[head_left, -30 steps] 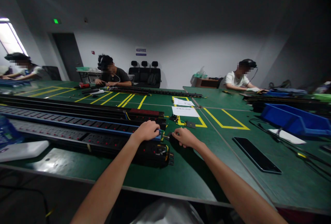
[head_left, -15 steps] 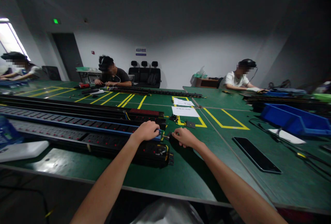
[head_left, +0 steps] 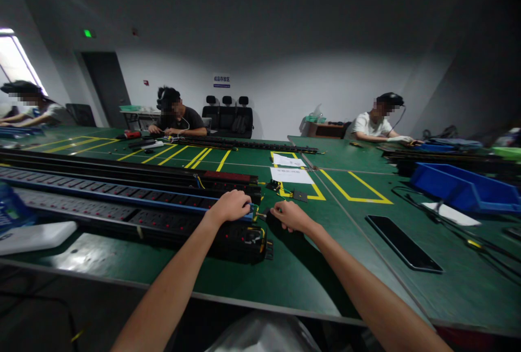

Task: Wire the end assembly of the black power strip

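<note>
Long black and blue socket strips [head_left: 163, 197] lie side by side on the green table, reaching in from the left. My left hand [head_left: 232, 206] is closed round the right end of the blue-edged strip. My right hand [head_left: 291, 216] is closed on a small dark tool [head_left: 269, 215], whose thin metal shaft points left at that strip's end. Green-yellow wires show between the hands. Below them, the nearest black strip [head_left: 240, 237] ends in loose wires and a small black end piece [head_left: 269, 249].
A phone [head_left: 404, 243] lies on the right, near a blue bin [head_left: 468, 186] and black cables [head_left: 484, 246]. Paper sheets [head_left: 292, 175] and small black parts [head_left: 300, 196] lie beyond my hands. Several people sit across the table. A white box [head_left: 38, 236] is at the left.
</note>
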Motion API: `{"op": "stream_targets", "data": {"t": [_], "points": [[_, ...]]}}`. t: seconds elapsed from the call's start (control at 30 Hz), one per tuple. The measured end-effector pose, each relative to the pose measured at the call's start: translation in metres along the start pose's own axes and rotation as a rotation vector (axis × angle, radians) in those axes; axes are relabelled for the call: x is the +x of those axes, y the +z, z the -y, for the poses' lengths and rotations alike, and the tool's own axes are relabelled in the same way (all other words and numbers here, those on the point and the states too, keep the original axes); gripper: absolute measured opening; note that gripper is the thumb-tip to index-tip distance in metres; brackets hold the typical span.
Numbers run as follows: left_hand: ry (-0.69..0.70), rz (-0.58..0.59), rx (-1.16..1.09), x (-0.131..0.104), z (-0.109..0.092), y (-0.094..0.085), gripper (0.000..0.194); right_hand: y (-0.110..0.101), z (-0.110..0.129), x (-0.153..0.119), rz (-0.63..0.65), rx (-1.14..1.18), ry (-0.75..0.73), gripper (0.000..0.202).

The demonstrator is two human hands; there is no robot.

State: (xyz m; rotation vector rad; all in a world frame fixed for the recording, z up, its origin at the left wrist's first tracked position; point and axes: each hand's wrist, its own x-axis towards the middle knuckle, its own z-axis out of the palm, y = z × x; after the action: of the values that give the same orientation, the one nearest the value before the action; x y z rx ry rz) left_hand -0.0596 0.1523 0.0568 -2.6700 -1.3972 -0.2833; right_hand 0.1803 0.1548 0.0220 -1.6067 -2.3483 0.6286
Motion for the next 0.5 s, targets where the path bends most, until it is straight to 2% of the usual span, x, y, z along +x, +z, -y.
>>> {"op": "stream_targets", "data": {"t": [0.5], "points": [[-0.005, 0.011, -0.014, 0.0005, -0.0001, -0.0001, 0.027, -0.0005, 0.0007, -0.0005, 0.003, -0.002, 0.007, 0.033]]}}
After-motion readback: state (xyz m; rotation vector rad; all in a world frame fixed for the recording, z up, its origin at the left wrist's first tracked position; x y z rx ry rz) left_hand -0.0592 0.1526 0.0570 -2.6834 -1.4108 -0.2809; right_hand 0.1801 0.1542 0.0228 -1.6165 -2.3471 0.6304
